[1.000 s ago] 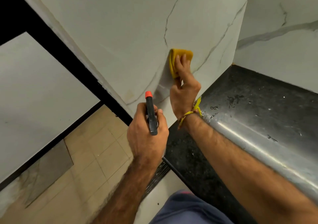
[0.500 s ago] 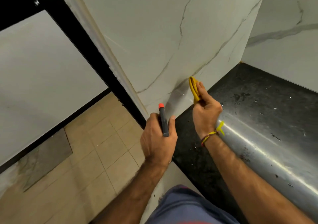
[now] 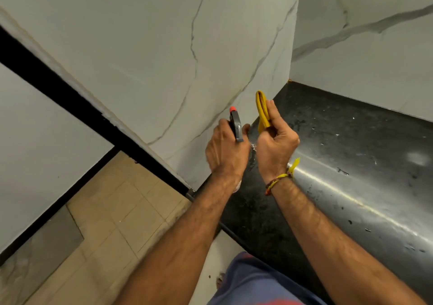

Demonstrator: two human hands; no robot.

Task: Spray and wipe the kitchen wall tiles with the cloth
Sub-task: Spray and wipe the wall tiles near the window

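Head cam, looking down at both hands w/ a white marble-look wall tile point(image 3: 145, 53) ahead and a dark speckled countertop point(image 3: 339, 140) to the right.

Left hand point(image 3: 226, 151) is wrapped around a spray bottle point(image 3: 236, 126); only the dark trigger head and its orange nozzle tip show above the fist, the bottle body is hidden by the hand. Nozzle points up and toward the tile, close to it but whether it touches I can't tell. Grip is closed tight on the sprayer, fingers curled round the neck.

Right hand point(image 3: 275, 145) holds a yellow cloth point(image 3: 262, 111), folded into a narrow strip, pinched between thumb and fingers. Cloth stands nearly upright, top end above the fingertips, sitting just beside the tile near where the wall meets the counter; contact w/ the tile not clear. Right wrist has a yellow-and-red thread band point(image 3: 280, 178) w/ a loose end sticking out.

Both hands are near each other, almost knuckle to knuckle, above the counter's left end. Counter front edge is rounded and shiny, w/ small specks and wet-looking marks on top. A second veined tile wall point(image 3: 365, 37) runs behind the counter, meeting the first at a corner.

Lower left: beige floor tiles point(image 3: 112, 211), a black frame strip point(image 3: 70, 98) along the wall edge. Bottom centre: blue fabric point(image 3: 257, 283) of the person's clothing.
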